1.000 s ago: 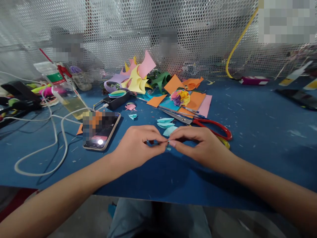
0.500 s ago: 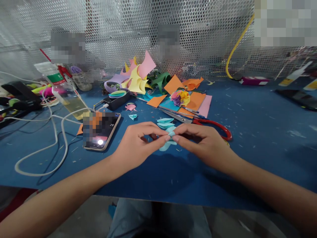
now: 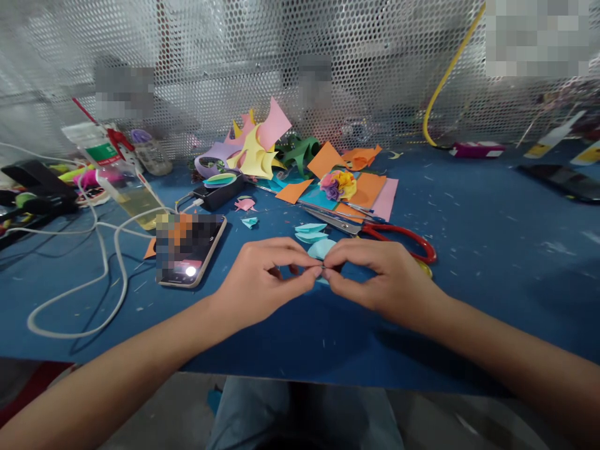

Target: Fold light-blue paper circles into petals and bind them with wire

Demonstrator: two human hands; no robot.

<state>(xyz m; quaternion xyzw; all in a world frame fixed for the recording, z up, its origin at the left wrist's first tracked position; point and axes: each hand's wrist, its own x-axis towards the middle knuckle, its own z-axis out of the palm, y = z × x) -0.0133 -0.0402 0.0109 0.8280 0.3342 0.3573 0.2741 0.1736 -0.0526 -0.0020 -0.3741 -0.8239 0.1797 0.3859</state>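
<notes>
My left hand (image 3: 262, 281) and my right hand (image 3: 375, 278) meet fingertip to fingertip over the blue table (image 3: 492, 250), both pinched on a small light-blue paper piece (image 3: 322, 277), mostly hidden by my fingers. Just behind my fingers lie a few more light-blue folded paper pieces (image 3: 312, 232). Red-handled scissors (image 3: 375, 230) lie right behind my right hand.
A phone (image 3: 190, 249) with a lit screen lies left of my hands, a white cable (image 3: 107, 275) looping beside it. Coloured paper scraps (image 3: 337, 181) and a paper flower (image 3: 338, 184) pile up at the back. A glue bottle (image 3: 112, 165) stands left. A perforated metal screen (image 3: 281, 62) closes the rear.
Half a second ago the blue piece showed between my raised fingertips; now my hands have dropped slightly and pinched together, hiding most of it.
</notes>
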